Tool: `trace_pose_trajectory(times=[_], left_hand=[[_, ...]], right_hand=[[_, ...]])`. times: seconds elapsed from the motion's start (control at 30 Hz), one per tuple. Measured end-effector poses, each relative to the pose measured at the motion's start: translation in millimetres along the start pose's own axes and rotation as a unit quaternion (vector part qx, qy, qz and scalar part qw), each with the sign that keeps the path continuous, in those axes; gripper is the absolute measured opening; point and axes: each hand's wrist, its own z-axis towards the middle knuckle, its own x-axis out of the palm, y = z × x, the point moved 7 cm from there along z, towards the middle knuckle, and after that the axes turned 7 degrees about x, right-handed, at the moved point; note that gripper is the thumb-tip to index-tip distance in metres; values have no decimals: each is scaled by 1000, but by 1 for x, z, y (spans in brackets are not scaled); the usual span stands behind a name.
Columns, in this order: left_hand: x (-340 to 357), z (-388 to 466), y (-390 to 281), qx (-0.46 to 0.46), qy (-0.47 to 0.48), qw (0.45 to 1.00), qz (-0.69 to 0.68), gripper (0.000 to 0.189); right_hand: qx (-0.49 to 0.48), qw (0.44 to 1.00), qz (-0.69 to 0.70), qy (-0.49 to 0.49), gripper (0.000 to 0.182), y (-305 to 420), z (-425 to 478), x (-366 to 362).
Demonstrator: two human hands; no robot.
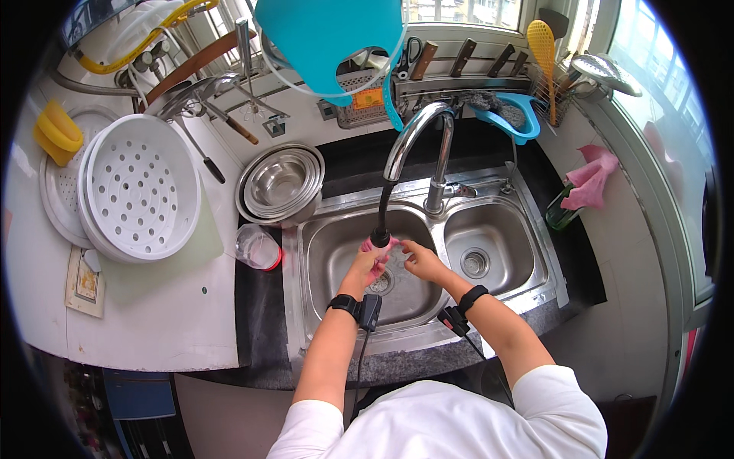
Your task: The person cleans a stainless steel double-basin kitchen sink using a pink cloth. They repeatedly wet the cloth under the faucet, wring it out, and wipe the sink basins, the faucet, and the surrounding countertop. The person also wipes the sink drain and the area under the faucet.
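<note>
My left hand (367, 265) is over the large basin of the stainless steel sink (332, 275), closed around a bunched pink thing (393, 243) that looks like a wet cloth. Right above it is the black extension nozzle (379, 236) on the chrome gooseneck faucet (410, 132). My right hand (423, 261) is just to the right, fingers bent, fingertips at the pink thing's right edge. Whether they pinch it is too small to tell. Below the hands, the basin's drain strainer (380, 282) is partly hidden. Both wrists wear black straps with small wired boxes.
Nested steel bowls (281, 181) and a clear plastic jar (256, 248) stand left of the sink. White perforated baskets (135, 186) lean farther left. A turquoise plastic item (332, 40) hangs above the faucet. At right, a pink cloth (593, 175) drapes over a green bottle (562, 209).
</note>
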Motion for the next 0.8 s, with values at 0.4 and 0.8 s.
trace_pose_trajectory(times=[0.4, 0.8], left_hand=[[5, 35, 23, -12, -37, 936, -350, 21], [-20, -21, 31, -44, -58, 961, -267, 23]], right_hand=[[37, 974, 5, -224, 52, -66, -16, -110], [34, 916, -56, -396, 54, -13, 2, -184]])
